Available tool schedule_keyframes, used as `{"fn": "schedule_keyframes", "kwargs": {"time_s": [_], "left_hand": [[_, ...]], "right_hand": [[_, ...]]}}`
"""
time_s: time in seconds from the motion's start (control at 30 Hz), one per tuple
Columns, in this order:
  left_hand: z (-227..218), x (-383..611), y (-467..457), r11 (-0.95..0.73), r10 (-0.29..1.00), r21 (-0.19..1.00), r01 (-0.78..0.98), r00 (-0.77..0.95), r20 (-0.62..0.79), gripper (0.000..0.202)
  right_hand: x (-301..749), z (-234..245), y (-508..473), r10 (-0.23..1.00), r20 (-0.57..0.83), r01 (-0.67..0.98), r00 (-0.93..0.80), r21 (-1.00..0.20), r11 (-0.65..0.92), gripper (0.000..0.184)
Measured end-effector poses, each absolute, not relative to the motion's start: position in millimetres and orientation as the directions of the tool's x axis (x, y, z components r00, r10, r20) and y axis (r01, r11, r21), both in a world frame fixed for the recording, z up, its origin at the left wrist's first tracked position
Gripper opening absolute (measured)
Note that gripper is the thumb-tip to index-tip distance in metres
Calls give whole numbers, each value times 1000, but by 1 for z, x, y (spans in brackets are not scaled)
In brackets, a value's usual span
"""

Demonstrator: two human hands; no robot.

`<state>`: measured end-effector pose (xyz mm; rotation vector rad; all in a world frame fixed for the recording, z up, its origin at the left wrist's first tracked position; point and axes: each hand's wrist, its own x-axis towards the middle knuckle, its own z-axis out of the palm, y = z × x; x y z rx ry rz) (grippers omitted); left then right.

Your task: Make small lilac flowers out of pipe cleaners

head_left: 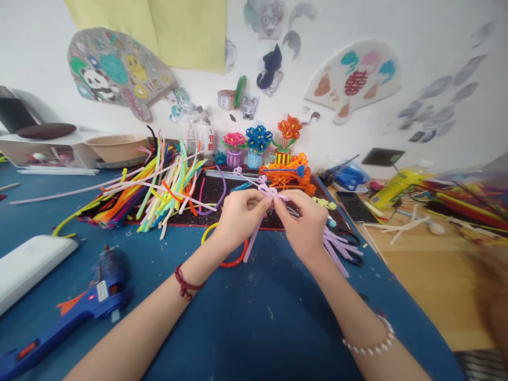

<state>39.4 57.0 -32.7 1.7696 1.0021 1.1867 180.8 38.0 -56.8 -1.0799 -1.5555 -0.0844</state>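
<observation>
Blue table (246,323): glue gun (85,308) lies at left (red light (91,297) lit); a careless sweep might knock it. Your left hand (241,212) and right hand (305,222), fingertips pinched, grip the looped lilac stem (271,192) above the table; uneven tugging could misshape it.

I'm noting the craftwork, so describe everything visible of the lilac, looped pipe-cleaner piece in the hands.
The lilac, looped pipe-cleaner piece looks fuzzy and bendable, with small rounded loops. A lilac strip, apparently its tail, slants down below the bare left hand. That hand and the right hand pinch it above the blue tabletop, partly hiding it.
</observation>
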Motion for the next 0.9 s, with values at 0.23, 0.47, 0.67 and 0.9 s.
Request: {"fn": "schedule_keyframes", "kwargs": {"time_s": [0.23,0.47,0.67,0.9], "left_hand": [[-34,39,58,-413,895,889,199,270,355,22],[-30,38,58,-350,920,925,146,239,311,23],[-21,37,53,-255,922,967,-25,294,251,29],[-22,32,54,-370,918,928,-35,141,372,10]], "right_hand": [[179,-55,36,550,829,696,100,-453,557,14],[180,-55,39,623,770,644,139,-548,534,13],[185,-52,45,863,461,231,208,-880,415,23],[189,-53,50,951,294,-5,98,-955,296,30]]}}
